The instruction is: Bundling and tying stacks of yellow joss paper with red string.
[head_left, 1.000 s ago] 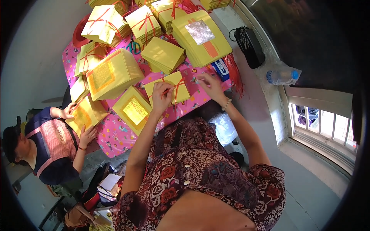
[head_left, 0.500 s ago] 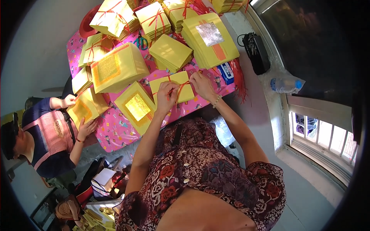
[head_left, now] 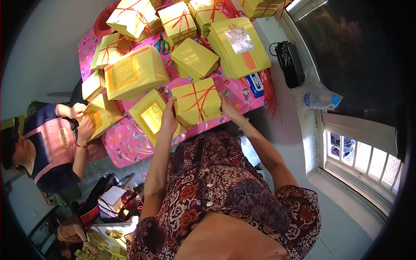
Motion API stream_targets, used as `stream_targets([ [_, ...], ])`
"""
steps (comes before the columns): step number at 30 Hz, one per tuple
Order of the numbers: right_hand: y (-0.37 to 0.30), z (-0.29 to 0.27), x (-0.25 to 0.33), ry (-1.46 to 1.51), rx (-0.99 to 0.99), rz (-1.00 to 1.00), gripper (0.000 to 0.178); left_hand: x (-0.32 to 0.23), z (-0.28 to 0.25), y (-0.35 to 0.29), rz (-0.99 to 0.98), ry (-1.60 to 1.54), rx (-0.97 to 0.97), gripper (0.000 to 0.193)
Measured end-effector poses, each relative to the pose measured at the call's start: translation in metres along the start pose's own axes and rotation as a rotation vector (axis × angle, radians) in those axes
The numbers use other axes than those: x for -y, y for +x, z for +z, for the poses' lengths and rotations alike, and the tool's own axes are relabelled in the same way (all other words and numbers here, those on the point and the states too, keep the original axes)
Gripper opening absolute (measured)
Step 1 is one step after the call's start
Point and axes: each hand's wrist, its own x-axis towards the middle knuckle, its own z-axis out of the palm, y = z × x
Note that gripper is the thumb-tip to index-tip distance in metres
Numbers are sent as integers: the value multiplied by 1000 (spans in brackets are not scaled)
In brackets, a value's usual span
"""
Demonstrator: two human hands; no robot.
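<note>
Between my two hands is a bundle of yellow paper, with red ribbon crossed over its top. My left hand grips the bundle's left end, and my right hand holds the right end, its fingers partly hidden behind the paper. Just left of it lies a yellow paper stack with a gold square, partly behind my left hand. Beyond the bundle sits a loose, untied yellow paper stack. Right of that stands a taller stack with a silver square.
A pink patterned cloth covers the table. Several tied bundles stand at the back, near green-handled scissors. Red ribbons hang off the right edge by a blue packet. At left, a co-worker handles yellow paper.
My fingers have left the ribbon and moved to the bundle's two ends. The bundle is now tipped, showing its thick near side. The co-worker's hands have moved closer together.
</note>
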Motion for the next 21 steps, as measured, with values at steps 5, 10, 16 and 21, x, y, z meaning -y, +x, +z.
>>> stream_targets([
  [5, -25, -26, 72, -37, 231, 602, 62, -21, 18, -6, -308, 302, 65, 57],
  [10, -14, -21, 26, -112, 179, 481, 63, 27, -22, 33, -150, 542, 5, 75],
  [16, -6, 8, 22, 192, -158, -48, 53, 25, 11, 8, 146, 716, -174, 95],
  [21, -16, 25, 4, -99, -299, -92, 64, 42, 6, 12, 331, 852, -106, 88],
])
